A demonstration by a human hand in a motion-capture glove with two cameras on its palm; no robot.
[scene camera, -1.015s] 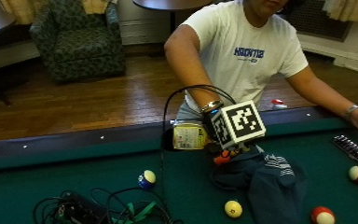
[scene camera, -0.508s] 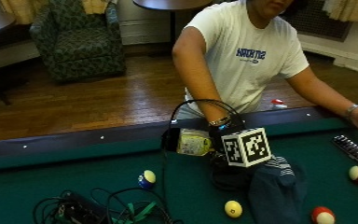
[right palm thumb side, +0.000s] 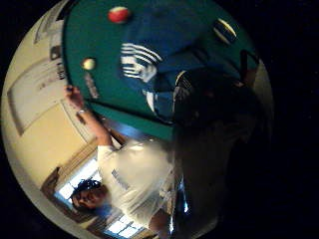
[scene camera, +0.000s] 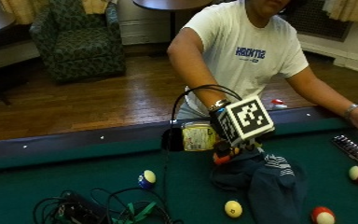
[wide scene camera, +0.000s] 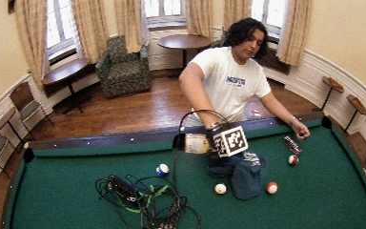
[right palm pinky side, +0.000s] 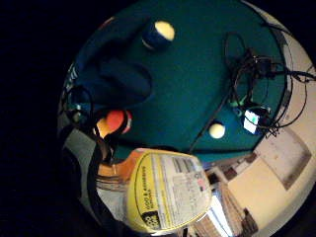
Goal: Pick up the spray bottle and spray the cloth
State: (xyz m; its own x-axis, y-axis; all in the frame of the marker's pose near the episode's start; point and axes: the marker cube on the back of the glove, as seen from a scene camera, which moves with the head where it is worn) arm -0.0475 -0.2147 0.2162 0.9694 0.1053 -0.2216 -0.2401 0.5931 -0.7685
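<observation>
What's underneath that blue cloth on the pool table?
The cloth lies crumpled on the green felt. Only felt shows around its edges; anything beneath its folds is covered. The balls, like the yellow one, lie beside it, not under it.

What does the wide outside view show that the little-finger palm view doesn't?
Only the wide outside view shows the person standing at the pool table, the armchair, the windows and the gloved right hand from outside. Only the palm view shows the spray bottle label up close and its orange nozzle over the felt. Both show the blue cloth, the cable tangle and the yellow ball.
</observation>
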